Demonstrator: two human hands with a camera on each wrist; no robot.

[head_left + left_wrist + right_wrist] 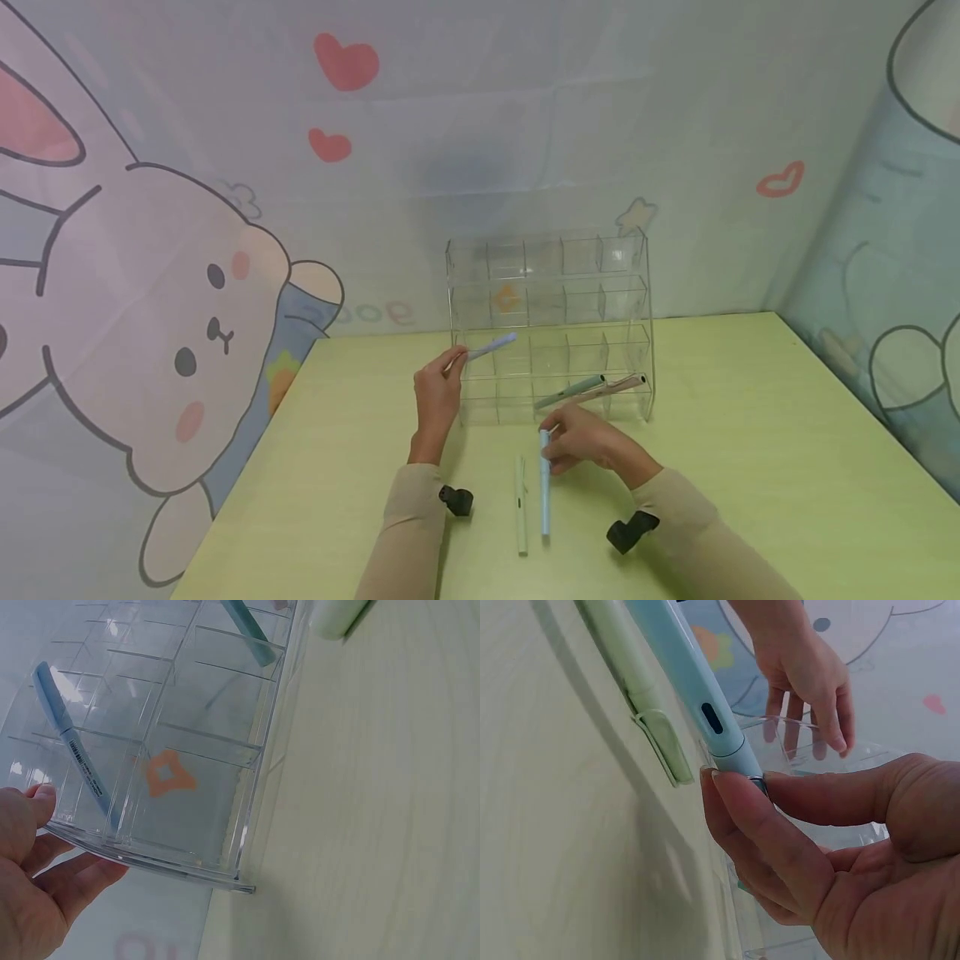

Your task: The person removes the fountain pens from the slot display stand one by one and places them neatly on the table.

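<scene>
Beside the left end of the clear tiered rack [550,362], my left hand [438,392] grips its side panel, thumb on one face and fingers on the other. A pale blue-lavender pen [493,345] with a printed label lies slanted in a compartment near that hand; in the left wrist view the pen [75,746] is apart from the fingertips. My right hand [588,439] pinches a light blue pen [545,492] near one end, between thumb and fingertips. The right wrist view shows a dark oval window on this blue pen [697,682].
A pale green pen [521,508] with a clip lies on the yellow-green table [750,433], left of the blue pen. In the rack's lowest tier lean a dark green pen [572,392] and a pinkish pen [611,387]. A printed cloth [570,133] hangs behind.
</scene>
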